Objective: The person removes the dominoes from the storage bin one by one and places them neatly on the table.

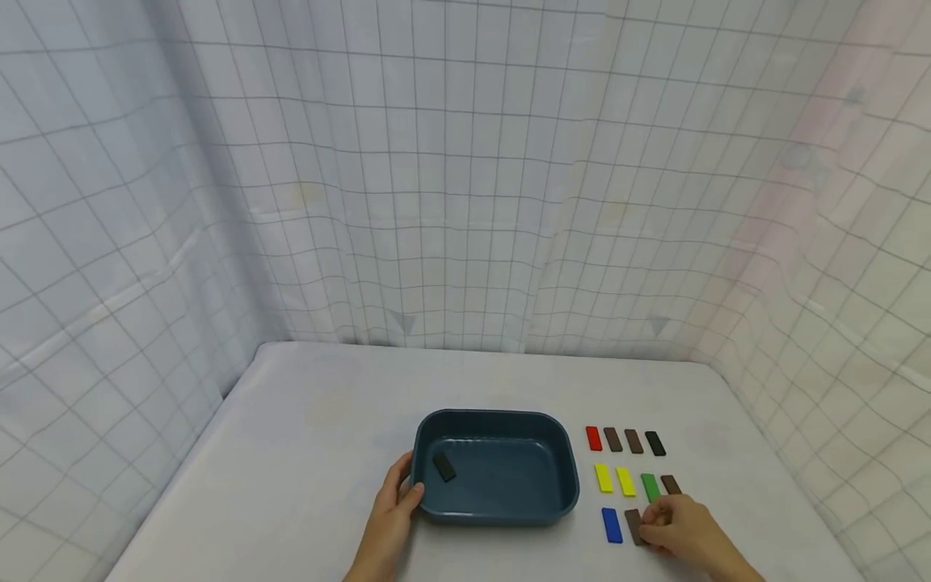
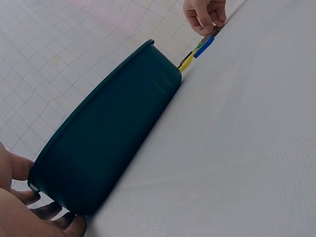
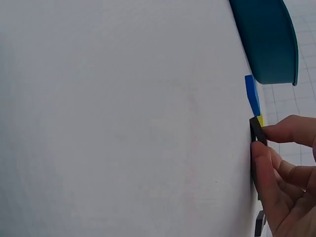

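My left hand (image 1: 393, 511) grips the left end of a dark teal tray (image 1: 498, 518), thumb at the rim and fingers along the outer wall. Inside the tray, toward its left, lies one black flat block (image 1: 444, 466). To the right of the tray, my right hand (image 1: 680, 529) pinches a flat brown block (image 1: 635, 527) in the nearest row between thumb and index finger. The right wrist view shows this block (image 3: 256, 129) at the fingertips. A blue block (image 1: 612, 525) lies just left of it. Whatever lies beneath the right palm is hidden.
Behind, a row holds a red block (image 1: 594, 438), two brown ones and a black block (image 1: 655, 443). The middle row has two yellow blocks, a green block (image 1: 650, 487) and a brown block (image 1: 671, 484). White gridded curtains (image 1: 473, 202) surround the white table (image 1: 305, 453).
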The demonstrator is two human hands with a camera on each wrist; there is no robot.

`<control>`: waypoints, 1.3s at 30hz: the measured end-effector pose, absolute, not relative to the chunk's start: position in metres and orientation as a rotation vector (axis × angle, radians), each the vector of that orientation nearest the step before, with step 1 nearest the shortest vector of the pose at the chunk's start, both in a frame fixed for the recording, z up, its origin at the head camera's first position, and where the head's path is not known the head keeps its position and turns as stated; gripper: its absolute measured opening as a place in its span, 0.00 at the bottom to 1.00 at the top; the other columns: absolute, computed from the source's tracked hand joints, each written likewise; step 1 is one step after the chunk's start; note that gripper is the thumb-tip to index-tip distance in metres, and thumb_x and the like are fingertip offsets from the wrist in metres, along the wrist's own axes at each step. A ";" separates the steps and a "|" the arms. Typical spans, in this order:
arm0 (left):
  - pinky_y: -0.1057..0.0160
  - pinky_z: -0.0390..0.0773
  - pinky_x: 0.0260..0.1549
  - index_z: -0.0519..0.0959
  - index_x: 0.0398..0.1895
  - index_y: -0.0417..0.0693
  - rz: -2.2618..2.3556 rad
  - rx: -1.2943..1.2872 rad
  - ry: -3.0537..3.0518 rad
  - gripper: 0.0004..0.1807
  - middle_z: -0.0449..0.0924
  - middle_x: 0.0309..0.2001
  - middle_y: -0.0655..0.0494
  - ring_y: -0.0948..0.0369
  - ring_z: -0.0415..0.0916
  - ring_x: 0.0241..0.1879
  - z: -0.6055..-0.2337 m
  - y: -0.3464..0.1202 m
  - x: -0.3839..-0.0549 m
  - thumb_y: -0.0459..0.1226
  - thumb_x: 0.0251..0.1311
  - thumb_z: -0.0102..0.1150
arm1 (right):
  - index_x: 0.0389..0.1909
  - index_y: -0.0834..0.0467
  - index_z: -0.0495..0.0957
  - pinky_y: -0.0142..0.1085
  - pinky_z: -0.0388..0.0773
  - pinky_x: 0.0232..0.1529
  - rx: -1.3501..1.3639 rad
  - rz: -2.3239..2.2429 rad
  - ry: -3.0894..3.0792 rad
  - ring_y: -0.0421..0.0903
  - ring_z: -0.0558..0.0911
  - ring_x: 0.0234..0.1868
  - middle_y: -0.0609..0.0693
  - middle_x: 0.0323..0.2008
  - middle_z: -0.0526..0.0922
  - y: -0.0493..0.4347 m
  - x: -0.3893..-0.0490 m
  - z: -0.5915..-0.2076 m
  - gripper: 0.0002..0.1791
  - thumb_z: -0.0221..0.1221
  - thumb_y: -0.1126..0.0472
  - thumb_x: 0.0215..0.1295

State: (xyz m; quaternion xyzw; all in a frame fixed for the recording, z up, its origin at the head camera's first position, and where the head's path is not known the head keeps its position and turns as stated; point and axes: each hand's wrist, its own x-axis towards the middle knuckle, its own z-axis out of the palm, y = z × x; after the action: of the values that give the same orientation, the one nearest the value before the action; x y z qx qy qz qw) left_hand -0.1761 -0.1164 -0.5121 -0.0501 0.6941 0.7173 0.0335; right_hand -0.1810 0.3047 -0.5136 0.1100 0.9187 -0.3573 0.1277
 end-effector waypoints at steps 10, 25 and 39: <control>0.38 0.59 0.70 0.50 0.81 0.36 2.219 -0.167 2.135 0.32 0.47 0.79 0.31 0.34 0.44 0.77 -0.508 -0.118 -0.176 0.30 0.79 0.45 | 0.31 0.59 0.80 0.37 0.75 0.26 0.218 -0.864 2.787 0.44 0.76 0.22 0.48 0.21 0.78 0.297 -0.181 -0.498 0.08 0.68 0.61 0.64; 0.37 0.57 0.70 0.50 0.80 0.33 2.220 -0.141 2.145 0.31 0.46 0.79 0.29 0.33 0.44 0.77 -0.510 -0.120 -0.174 0.30 0.79 0.45 | 0.38 0.55 0.83 0.40 0.82 0.32 -0.063 -0.905 2.933 0.45 0.80 0.32 0.46 0.30 0.83 0.268 -0.209 -0.462 0.08 0.72 0.60 0.63; 0.37 0.56 0.71 0.52 0.80 0.34 2.231 -0.117 2.137 0.31 0.48 0.78 0.29 0.32 0.44 0.77 -0.512 -0.116 -0.173 0.29 0.78 0.45 | 0.41 0.57 0.84 0.39 0.80 0.30 -0.460 -1.073 2.863 0.42 0.82 0.31 0.42 0.31 0.85 0.230 -0.232 -0.447 0.09 0.70 0.57 0.65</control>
State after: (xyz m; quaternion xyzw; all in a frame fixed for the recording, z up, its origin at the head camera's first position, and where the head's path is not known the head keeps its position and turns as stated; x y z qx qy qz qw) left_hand -0.1728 -0.1161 -0.5124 -0.0377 0.6910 0.7214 0.0249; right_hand -0.2320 0.2305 -0.4469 -0.1487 0.9257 -0.3469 0.0249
